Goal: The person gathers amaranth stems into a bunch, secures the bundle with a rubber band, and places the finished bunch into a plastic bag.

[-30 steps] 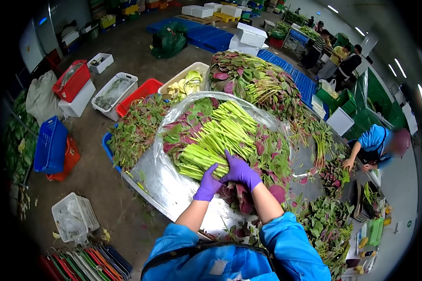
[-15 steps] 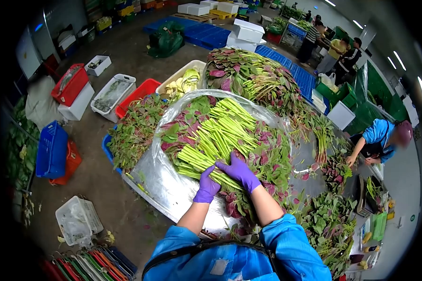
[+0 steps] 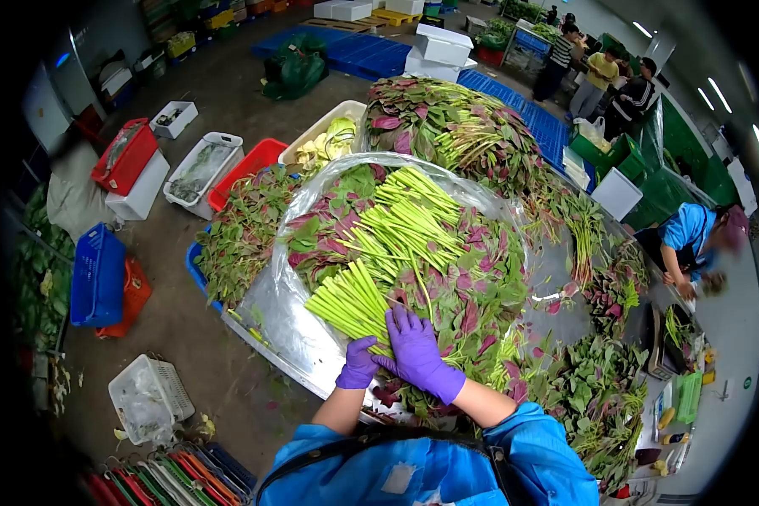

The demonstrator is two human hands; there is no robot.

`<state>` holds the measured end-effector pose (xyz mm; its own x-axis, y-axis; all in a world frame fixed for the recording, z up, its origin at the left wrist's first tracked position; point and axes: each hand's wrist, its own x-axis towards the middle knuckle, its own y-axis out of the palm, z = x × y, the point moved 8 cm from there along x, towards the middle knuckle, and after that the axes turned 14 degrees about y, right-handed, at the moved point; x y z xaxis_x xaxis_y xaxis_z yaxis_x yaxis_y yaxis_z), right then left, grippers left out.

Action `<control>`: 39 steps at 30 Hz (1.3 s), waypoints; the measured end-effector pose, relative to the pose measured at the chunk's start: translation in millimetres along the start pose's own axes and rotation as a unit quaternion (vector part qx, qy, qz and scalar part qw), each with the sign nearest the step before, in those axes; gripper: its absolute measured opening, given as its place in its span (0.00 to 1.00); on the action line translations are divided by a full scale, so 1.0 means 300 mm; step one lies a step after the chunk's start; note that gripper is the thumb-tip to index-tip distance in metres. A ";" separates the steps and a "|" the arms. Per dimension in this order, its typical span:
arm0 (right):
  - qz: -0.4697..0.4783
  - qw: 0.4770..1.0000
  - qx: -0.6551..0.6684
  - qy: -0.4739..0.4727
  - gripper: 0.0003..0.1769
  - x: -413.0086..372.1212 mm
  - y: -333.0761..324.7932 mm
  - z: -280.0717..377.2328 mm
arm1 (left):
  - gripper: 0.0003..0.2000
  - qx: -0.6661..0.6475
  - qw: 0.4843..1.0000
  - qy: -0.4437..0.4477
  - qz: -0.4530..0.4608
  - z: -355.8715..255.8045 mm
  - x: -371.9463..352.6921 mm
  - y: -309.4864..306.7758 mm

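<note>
Both my hands wear purple gloves and meet at the near end of a bunch of red-and-green amaranth. My left hand is closed around the lower left side of this bunch. Across its right side lies my right hand, fingers curled over the stems, its thumb near the left hand. The bunch's pale green cut stems point up and left; its leaves are partly hidden under my hands. Beyond it, more amaranth stems lie in layers, with leaves outward, inside a clear plastic bag on the metal table.
A large amaranth pile stands behind the bag. Loose amaranth covers the table at right, where a co-worker in blue stands. Left are a red crate, a white crate and a blue crate.
My hands have drawn the near bunch down and slightly left, apart from the stacked stems. My right hand has shifted down over it. The co-worker's hands have moved away from the leaves.
</note>
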<state>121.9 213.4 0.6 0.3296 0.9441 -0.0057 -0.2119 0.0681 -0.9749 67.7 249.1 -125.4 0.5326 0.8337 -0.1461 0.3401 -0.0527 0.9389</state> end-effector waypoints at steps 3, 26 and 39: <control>-0.076 0.996 0.033 -0.044 0.43 0.000 -0.054 0.002 | 0.34 -0.024 0.999 -0.011 0.028 -0.022 -0.007 0.049; -0.160 0.978 0.128 -0.034 0.26 -0.171 -0.262 0.025 | 0.42 0.236 0.961 -0.020 0.146 -0.076 -0.195 0.302; -0.170 0.442 0.864 0.171 0.51 -0.573 -0.036 -0.533 | 0.41 0.704 0.552 -0.134 0.426 0.409 -0.406 0.403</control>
<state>214.6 -1.2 -23.6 0.6698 0.7007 -0.2458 -0.3861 0.6114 0.6908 139.2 73.7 -32.2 0.9955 0.0752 -0.0571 0.0423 -0.8959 -0.4422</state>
